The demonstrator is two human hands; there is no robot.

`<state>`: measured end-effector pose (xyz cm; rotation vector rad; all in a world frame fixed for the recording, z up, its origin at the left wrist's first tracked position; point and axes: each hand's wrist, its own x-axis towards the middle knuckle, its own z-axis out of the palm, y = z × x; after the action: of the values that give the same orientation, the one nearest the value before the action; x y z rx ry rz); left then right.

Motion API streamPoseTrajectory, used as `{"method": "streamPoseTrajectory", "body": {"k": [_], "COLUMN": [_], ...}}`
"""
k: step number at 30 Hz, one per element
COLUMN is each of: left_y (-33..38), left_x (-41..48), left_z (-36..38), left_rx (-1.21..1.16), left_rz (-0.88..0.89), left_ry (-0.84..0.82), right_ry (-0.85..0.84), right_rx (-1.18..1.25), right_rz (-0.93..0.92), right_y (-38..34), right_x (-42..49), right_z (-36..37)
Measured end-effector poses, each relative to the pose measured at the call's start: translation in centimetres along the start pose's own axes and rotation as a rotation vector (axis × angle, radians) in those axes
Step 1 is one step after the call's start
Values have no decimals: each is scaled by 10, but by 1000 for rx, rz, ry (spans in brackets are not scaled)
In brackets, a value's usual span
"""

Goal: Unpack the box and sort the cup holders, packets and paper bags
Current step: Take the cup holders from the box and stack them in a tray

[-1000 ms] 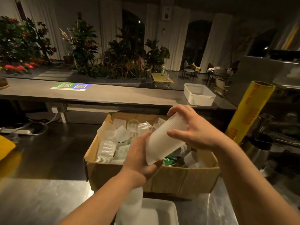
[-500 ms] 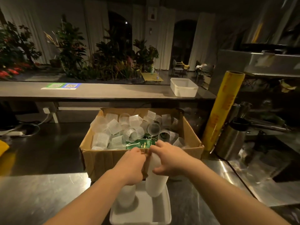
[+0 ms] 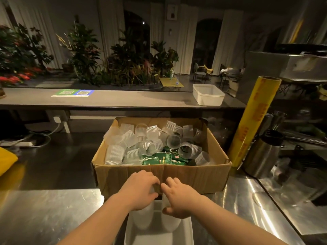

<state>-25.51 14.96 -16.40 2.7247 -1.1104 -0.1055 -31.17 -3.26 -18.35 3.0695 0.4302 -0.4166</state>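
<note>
Head view: my left hand (image 3: 141, 190) grips the left stack (image 3: 142, 220) of cup holders, my right hand (image 3: 178, 198) the right stack (image 3: 170, 225). Both stand upright in the tray (image 3: 184, 234) before the box (image 3: 194, 177), tops hidden under my hands.

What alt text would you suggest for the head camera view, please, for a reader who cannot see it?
A person's left hand and right hand each hold the top of a stack of cup holders, left stack and right stack, standing in a white tray. Behind it an open cardboard box holds loose cup holders and green packets.
</note>
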Motion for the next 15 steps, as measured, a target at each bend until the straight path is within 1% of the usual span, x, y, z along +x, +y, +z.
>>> {"method": "streamPoseTrajectory", "body": {"k": [3, 6, 11, 13, 15], "left_y": [-1, -2, -3, -6, -12], "left_x": [0, 2, 9, 16, 26], "left_z": [0, 2, -3, -15, -33], "left_rx": [-26, -26, -137, -202, -269], "left_rz": [-7, -7, 4, 9, -16], "left_ry": [-34, -48, 5, 65, 147], "right_ry": [27, 20, 21, 90, 197], "right_rx": [-37, -67, -78, -10, 112], "right_rz": [-4, -8, -27, -36, -15], "right_y": [0, 1, 2, 4, 11], "right_x": [0, -1, -2, -1, 3], "right_z": [6, 7, -9, -31, -60]}}
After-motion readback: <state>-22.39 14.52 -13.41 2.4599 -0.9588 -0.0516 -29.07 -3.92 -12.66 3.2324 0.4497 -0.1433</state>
